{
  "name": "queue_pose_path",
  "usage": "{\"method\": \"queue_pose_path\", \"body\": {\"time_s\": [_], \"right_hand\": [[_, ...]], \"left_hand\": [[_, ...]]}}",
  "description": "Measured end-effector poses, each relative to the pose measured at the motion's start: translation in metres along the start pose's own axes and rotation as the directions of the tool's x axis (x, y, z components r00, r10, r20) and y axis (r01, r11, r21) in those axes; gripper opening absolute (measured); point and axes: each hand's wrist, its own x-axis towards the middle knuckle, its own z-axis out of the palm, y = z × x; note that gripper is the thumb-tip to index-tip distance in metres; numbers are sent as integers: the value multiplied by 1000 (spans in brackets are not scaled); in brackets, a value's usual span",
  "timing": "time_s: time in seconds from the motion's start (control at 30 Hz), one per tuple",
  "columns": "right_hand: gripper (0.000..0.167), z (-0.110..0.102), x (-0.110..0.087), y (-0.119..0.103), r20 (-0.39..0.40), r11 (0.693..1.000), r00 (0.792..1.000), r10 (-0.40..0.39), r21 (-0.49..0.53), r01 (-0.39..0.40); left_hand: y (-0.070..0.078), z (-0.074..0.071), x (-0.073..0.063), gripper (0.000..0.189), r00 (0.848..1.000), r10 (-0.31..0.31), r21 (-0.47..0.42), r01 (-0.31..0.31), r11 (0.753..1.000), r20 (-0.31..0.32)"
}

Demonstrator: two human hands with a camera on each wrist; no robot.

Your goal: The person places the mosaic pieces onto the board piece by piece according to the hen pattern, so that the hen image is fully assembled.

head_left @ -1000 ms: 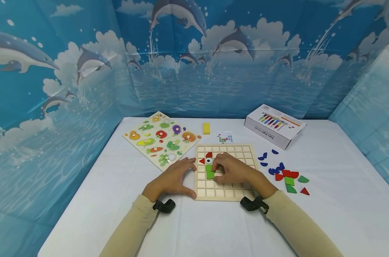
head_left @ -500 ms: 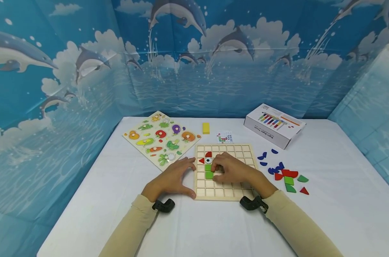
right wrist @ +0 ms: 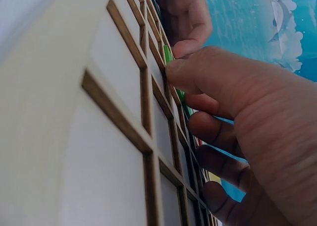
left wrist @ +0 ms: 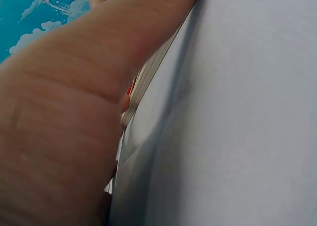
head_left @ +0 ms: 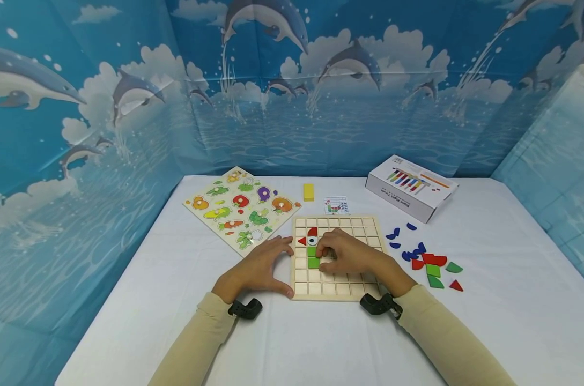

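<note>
On the table lies a wooden grid board [head_left: 340,295]. Its left columns carry a red quarter-round [head_left: 313,231], a red triangle [head_left: 302,241], an eye tile [head_left: 312,241] and two green squares, an upper one [head_left: 312,251] and a lower one [head_left: 313,262]. My right hand [head_left: 347,253] is over the board with fingers curled; thumb and fingertips pinch at the lower green square. In the right wrist view, the thumb [right wrist: 185,73] meets a green edge. My left hand [head_left: 260,268] rests at the board's left edge, thumb and fingers spread.
Loose blue, red and green pieces [head_left: 433,270] lie right of the board. Behind it are a pattern card [head_left: 336,205], a yellow block [head_left: 308,192] and a white box [head_left: 407,195]. A vegetable puzzle board [head_left: 241,212] lies back left. A dolphin-print curtain [head_left: 272,134] encloses the table.
</note>
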Motion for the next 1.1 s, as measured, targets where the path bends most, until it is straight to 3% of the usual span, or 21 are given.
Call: {"method": "queue_pose_path", "body": {"time_s": [0.63,0.9,1.1], "right_hand": [[15,-10,-10,1,-3,1000,1000,4,15,-4],[12,-24,-32,12,-33,999,999,27,26,-26],[12,-42,-62,28,-51,998,997,65,31,-63]], "left_hand": [[1,-1,-1,90,1000,-10,5,10,1000,4],[1,-1,-1,89,1000,-1,7,1,1000,-2],[1,-1,-1,90,1000,-6,10,6,1000,0]]}}
